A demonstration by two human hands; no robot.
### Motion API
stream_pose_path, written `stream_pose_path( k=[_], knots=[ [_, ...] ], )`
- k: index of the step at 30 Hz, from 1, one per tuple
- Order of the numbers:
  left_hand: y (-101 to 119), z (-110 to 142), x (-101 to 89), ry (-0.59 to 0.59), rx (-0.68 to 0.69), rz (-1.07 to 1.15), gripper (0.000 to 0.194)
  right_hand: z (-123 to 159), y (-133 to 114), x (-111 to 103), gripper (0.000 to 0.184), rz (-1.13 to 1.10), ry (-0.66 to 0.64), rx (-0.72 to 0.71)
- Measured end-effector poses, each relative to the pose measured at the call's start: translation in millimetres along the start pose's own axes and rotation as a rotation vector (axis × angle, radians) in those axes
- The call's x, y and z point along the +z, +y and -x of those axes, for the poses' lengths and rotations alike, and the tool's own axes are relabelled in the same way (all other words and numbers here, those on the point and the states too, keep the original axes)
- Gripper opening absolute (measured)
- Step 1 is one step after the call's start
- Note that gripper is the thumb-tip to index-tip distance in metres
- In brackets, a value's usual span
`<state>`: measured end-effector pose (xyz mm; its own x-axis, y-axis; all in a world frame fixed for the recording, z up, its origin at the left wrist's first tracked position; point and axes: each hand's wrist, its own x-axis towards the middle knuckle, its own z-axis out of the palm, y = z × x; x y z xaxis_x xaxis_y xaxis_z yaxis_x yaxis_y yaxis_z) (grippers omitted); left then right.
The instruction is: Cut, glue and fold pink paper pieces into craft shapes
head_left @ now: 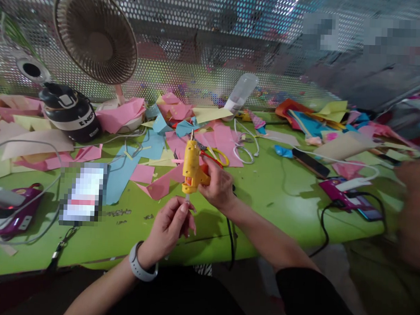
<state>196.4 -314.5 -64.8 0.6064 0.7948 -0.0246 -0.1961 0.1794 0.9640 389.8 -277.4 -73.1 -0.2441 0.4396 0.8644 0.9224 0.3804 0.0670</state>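
Observation:
My right hand (217, 185) grips the handle of a yellow hot glue gun (192, 165) and holds it nozzle-up above the green table (274, 192). My left hand (171, 225), with a grey watch on its wrist, pinches a thin glue stick (187, 199) at the back end of the gun. A black cord (232, 241) hangs from the gun over the table's front edge.
Pink, blue and yellow paper scraps (162, 151) litter the table. Yellow-handled scissors (218, 157) lie behind the gun. A fan (97, 36), a black bottle (72, 112), a white cable (244, 152), a phone (349, 199) and a purple device (11, 212) stand around.

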Motion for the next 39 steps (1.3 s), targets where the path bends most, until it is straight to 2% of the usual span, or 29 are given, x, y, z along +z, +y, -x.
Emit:
stream_pose_path(
  k=[3,8,13,17,20,24,28,31,34,36,39],
  knots=[
    [-1.1,0.2,-0.7,-0.007,0.008,-0.046,0.04,0.9,3.9,2.0,0.065,0.005,0.028,0.004],
    [-3.2,-2.3,-0.8,0.014,-0.002,-0.05,0.042,6.0,9.4,5.4,0.067,-0.004,0.002,0.009],
    [0.1,0.1,0.4,0.04,-0.019,-0.084,0.043,6.2,16.2,9.4,0.062,0.021,0.016,0.035],
    [11.5,5.3,-5.5,-0.031,-0.028,-0.286,0.036,2.9,21.0,12.9,0.058,0.017,0.041,0.058],
    [19.0,2.2,-15.3,-0.039,0.031,-0.589,0.027,2.2,21.2,15.2,0.054,-0.048,0.023,0.137],
    [15.8,-11.9,-27.6,-0.031,0.164,-1.041,0.021,6.1,20.8,19.6,0.051,-0.254,-0.019,0.292],
    [3.2,-25.2,-32.8,-0.112,0.227,-1.285,0.022,12.6,19.3,24.6,0.046,-0.537,-0.038,0.369],
    [-3.2,-30.9,-32.6,-0.132,0.238,-1.445,0.023,11.4,12.8,22.9,0.043,-0.77,-0.123,0.456],
    [-4.5,-32.5,-31.6,-0.151,0.27,-1.537,0.031,2.8,3.1,14.6,0.036,-0.986,-0.258,0.652],
    [-2.0,-31.2,-31.5,-0.146,0.344,-1.549,0.034,-3.7,-2.1,8.4,0.028,-1.121,-0.372,0.788],
    [8.8,-28.4,-32.1,-0.059,0.505,-1.427,0.032,-8.2,-6.4,3.9,0.033,-1.298,-0.476,0.875]
  ],
)
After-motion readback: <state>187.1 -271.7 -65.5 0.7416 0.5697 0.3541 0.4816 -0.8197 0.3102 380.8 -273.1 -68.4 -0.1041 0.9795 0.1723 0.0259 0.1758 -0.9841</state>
